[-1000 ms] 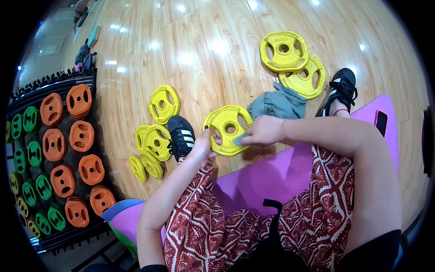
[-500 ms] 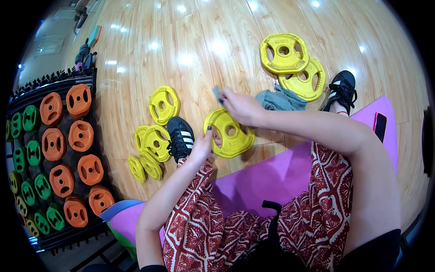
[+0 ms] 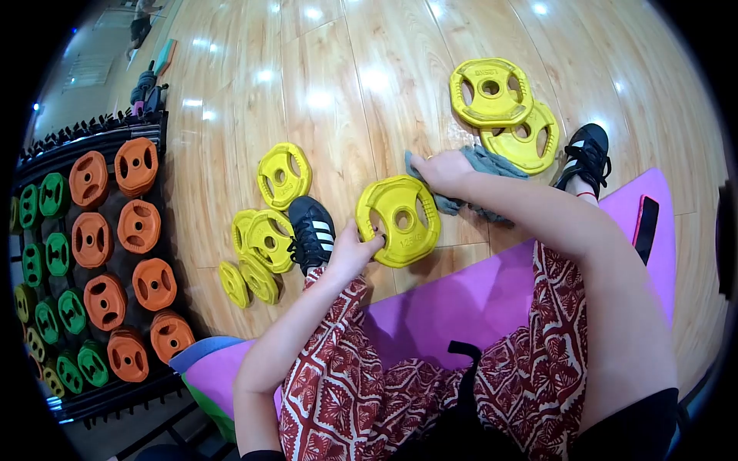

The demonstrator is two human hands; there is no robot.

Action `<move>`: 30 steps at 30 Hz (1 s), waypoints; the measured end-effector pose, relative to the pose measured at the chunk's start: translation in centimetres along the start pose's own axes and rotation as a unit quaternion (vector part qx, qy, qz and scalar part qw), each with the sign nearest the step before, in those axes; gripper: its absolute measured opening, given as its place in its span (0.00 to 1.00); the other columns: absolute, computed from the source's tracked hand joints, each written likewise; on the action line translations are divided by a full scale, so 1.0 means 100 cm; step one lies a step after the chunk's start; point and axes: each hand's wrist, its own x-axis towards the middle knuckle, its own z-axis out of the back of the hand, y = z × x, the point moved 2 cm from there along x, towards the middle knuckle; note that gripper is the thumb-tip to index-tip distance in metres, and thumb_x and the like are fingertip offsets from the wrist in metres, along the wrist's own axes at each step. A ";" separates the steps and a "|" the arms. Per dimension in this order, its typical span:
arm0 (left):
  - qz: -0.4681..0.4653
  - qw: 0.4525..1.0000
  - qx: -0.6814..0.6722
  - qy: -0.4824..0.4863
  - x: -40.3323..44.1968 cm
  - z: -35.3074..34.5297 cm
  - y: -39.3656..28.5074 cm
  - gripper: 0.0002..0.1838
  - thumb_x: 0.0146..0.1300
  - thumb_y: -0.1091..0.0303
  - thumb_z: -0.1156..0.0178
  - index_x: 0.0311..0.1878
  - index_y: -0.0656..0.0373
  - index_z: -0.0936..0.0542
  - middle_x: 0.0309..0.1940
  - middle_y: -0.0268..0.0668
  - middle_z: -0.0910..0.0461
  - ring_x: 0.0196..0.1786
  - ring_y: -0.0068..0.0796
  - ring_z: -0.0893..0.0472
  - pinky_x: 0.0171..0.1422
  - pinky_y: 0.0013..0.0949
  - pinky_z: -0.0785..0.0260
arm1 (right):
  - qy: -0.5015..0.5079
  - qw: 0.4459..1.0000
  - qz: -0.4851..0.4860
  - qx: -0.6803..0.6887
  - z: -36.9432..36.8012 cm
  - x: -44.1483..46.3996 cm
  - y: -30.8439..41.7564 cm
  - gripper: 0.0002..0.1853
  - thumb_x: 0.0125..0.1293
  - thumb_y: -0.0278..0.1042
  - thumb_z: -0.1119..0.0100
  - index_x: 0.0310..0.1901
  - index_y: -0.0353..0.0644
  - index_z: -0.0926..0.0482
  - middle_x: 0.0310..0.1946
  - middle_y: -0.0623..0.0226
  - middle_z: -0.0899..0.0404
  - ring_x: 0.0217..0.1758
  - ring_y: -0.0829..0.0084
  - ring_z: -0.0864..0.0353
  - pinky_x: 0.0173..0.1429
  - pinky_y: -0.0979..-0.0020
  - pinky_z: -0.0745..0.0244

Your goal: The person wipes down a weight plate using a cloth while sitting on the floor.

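My left hand [image 3: 357, 252] grips the left rim of a yellow weight plate [image 3: 422, 244], fingers through its side opening. The plate is tilted up off the wood floor in front of me, with raised lettering on its lower part. Just past its upper right edge, my right hand [image 3: 447, 172] is closed on a grey-blue cloth [image 3: 410, 162], a bit of which sticks out by the fingers. More grey-blue cloth [image 3: 492, 164] lies crumpled beyond that hand; whether it is one piece with the held cloth I cannot tell.
Two overlapping yellow plates [image 3: 492, 111] lie at the upper right. Several more yellow plates [image 3: 278, 201] lie beside my left shoe [image 3: 310, 230]. A rack of orange and green plates [image 3: 91, 240] stands at left. A phone [image 3: 646, 229] rests on the purple mat [image 3: 430, 300].
My right hand has moved right, from above the plate's top edge to beside the crumpled cloth. The plate has turned slightly in my left hand, which still holds it.
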 end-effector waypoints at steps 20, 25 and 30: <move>-0.236 0.942 0.165 -0.171 -0.015 -0.002 -0.012 0.12 0.49 0.75 0.40 0.39 0.64 0.26 0.26 0.49 0.23 0.28 0.43 0.22 0.33 0.35 0.31 | -0.186 0.906 -0.062 0.375 0.017 -0.003 -0.031 0.10 0.63 0.35 0.58 0.42 0.39 0.34 0.30 0.49 0.25 0.34 0.53 0.25 0.38 0.62 0.32; -0.300 0.900 0.233 -0.215 -0.018 0.002 -0.034 0.12 0.48 0.76 0.41 0.39 0.63 0.26 0.29 0.49 0.23 0.32 0.45 0.22 0.35 0.36 0.31 | -0.183 0.928 0.049 0.322 0.067 -0.023 0.036 0.10 0.61 0.36 0.56 0.41 0.42 0.34 0.27 0.51 0.25 0.32 0.51 0.25 0.35 0.57 0.31; -0.354 0.868 0.299 -0.177 -0.021 -0.001 -0.032 0.13 0.45 0.78 0.42 0.38 0.59 0.26 0.32 0.44 0.23 0.35 0.43 0.23 0.38 0.36 0.29 | -0.098 0.962 0.100 0.235 0.042 -0.040 0.055 0.09 0.59 0.35 0.54 0.40 0.44 0.34 0.23 0.54 0.25 0.27 0.50 0.26 0.31 0.54 0.33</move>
